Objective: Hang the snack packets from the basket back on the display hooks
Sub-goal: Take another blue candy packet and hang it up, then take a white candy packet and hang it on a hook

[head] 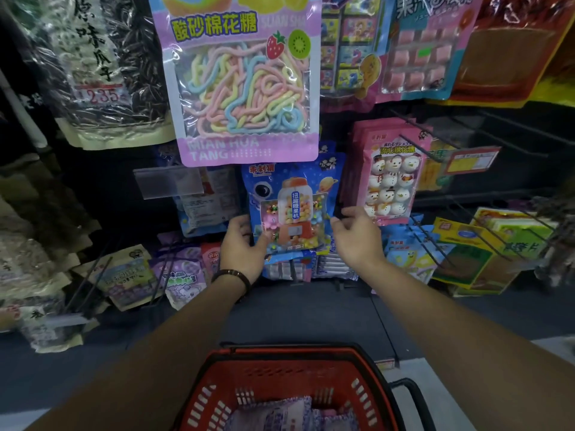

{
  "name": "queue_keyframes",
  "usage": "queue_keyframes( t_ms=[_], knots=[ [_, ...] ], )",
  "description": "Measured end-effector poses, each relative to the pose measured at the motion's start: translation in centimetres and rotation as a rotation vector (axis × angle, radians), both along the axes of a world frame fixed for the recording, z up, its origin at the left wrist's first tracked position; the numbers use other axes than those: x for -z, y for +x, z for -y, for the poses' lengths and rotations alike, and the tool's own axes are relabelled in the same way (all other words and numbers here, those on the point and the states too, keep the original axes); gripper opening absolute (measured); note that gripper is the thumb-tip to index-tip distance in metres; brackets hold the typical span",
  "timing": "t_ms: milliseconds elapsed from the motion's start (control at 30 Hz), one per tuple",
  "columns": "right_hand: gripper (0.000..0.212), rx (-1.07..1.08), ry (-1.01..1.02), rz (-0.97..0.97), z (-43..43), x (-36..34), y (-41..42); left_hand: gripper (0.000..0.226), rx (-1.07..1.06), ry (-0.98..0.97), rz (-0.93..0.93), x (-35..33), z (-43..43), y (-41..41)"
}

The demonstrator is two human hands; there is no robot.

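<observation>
Blue candy packet with the gumball machine picture is up against the display, and it's the one being handled here. The left hand grips its lower left corner, thumb on the front and fingers tucked behind. The right hand sits at the packet's right edge with its fingers loosely curled. Honestly can't tell if it's actually pinching the edge or just touching it. Right above the grip hangs a big pink-purple marshmallow rope packet, which covers the top of the blue one, so whether it's on a hook isn't visible. Just past the right hand is a pink snowman marshmallow packet, and up and off from the left hand there's a sunflower seed bag. Below both forearms, well under the grip, sits the red basket with more packets lying inside.
</observation>
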State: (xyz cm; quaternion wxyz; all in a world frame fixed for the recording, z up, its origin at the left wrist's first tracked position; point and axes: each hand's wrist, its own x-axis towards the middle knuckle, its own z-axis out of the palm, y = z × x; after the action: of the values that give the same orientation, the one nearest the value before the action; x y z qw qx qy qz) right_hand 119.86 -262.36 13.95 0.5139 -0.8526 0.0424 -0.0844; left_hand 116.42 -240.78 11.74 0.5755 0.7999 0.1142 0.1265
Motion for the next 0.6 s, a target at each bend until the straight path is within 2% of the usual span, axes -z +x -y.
queue_keyframes(
  t_ms=[67,133,233,400,467,533,600],
  knots=[
    [0.036,0.012,-0.047,0.014,0.5,1.2,-2.4,0.058,0.013,0.112,-0.024,1.1,-0.5,-2.4],
    [0.024,0.018,-0.073,0.026,0.6,3.1,-5.3,0.048,0.037,0.224,-0.022,2.7,-1.3,-5.3],
    [0.001,-0.029,-0.041,-0.029,0.2,7.1,-10.2,0.03,0.23,0.351,-0.037,6.3,-2.4,-10.3],
    [0.011,-0.114,-0.043,-0.429,-1.7,17.1,-16.5,0.02,0.546,0.511,-0.257,11.7,-3.9,-16.7],
    [0.008,-0.145,-0.075,-0.608,-2.1,21.2,-18.5,0.018,0.541,0.499,-0.32,14.0,-4.3,-18.2],
    [0.016,-0.158,-0.107,-0.772,-2.3,25.3,-20.5,0.019,0.498,0.504,-0.397,16.5,-4.8,-19.5],
    [0.026,-0.152,-0.161,-0.906,-2.3,30.2,-22.1,0.018,0.568,0.561,-0.544,18.5,-4.8,-20.3]
  ],
)
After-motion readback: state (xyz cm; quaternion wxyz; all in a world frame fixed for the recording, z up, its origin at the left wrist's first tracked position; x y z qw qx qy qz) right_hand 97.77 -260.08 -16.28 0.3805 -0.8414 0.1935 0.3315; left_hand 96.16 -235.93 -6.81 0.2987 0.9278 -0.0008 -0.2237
